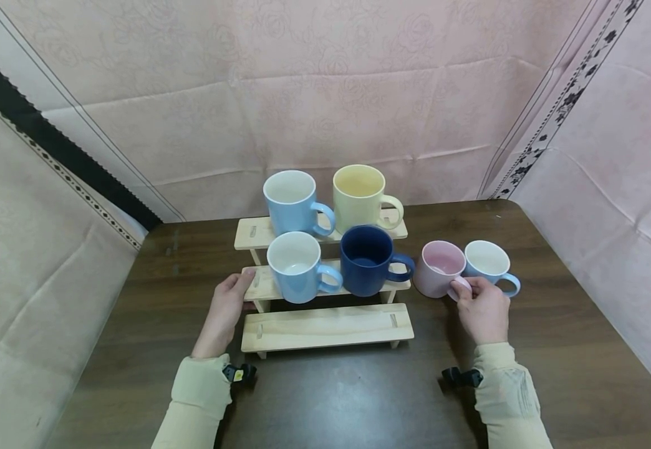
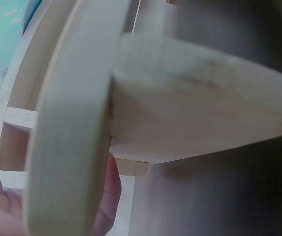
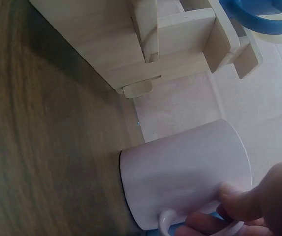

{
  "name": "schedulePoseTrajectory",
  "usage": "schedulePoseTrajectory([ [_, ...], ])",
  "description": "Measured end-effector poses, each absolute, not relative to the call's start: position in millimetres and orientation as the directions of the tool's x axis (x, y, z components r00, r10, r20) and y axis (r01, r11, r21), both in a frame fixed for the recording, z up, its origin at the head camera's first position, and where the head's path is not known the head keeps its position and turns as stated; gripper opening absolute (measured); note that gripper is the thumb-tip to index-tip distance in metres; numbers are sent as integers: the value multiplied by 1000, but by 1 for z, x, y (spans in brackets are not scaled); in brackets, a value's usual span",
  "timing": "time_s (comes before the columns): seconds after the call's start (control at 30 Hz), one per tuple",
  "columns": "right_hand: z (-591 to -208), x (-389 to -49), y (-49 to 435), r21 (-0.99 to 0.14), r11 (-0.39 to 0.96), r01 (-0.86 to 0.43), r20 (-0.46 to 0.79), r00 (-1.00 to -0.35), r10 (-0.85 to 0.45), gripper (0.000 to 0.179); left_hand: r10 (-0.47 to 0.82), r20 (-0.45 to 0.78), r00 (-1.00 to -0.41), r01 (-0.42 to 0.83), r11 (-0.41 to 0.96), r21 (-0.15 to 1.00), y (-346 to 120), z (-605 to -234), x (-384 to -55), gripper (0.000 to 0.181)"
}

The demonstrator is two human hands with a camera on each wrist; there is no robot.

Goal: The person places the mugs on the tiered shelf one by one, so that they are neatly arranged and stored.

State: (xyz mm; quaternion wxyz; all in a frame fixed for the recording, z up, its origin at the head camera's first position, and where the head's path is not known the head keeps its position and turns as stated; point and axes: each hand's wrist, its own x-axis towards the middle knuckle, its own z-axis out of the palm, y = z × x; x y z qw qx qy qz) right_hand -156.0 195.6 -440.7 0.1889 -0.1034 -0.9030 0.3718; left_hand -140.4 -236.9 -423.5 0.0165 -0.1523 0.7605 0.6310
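A three-tier wooden rack (image 1: 325, 327) stands on the table. My left hand (image 1: 224, 308) grips the left end of its middle tier, thumb on top and fingers underneath; the left wrist view shows the wooden end (image 2: 72, 123) close up. To the right of the rack, a pink mug (image 3: 180, 167) stands upright on the table. Its handle is pinched between the thumb and fingers of my right hand (image 1: 485, 310). Just beyond that hand is a light blue mug (image 1: 487, 257) with a white inside, close beside the pink one.
On the top tier are a light blue mug (image 1: 289, 209) and a yellow mug (image 1: 353, 209). The middle tier bears another light blue mug (image 1: 292, 277) and a dark blue mug (image 1: 361, 274). All their handles point right. Pale patterned cloth (image 1: 325, 112) hangs behind the table (image 1: 348, 399).
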Motion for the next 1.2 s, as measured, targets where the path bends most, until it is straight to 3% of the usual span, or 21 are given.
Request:
schedulePoseTrajectory([
  [0.4, -433, -151, 201, -708, 705, 52, 278, -896, 345, 27, -206, -221, -953, -253, 145, 956, -236, -424, -141, 56],
  [0.83, -407, -126, 209, -707, 698, 111, 193, -920, 342, 36, -208, -221, -953, -254, 146, 956, -237, -422, -140, 54],
  [1.2, -391, -98, 210, -684, 726, 70, 275, -897, 346, 24, -204, -220, -954, -254, 156, 955, -237, -421, -140, 55],
])
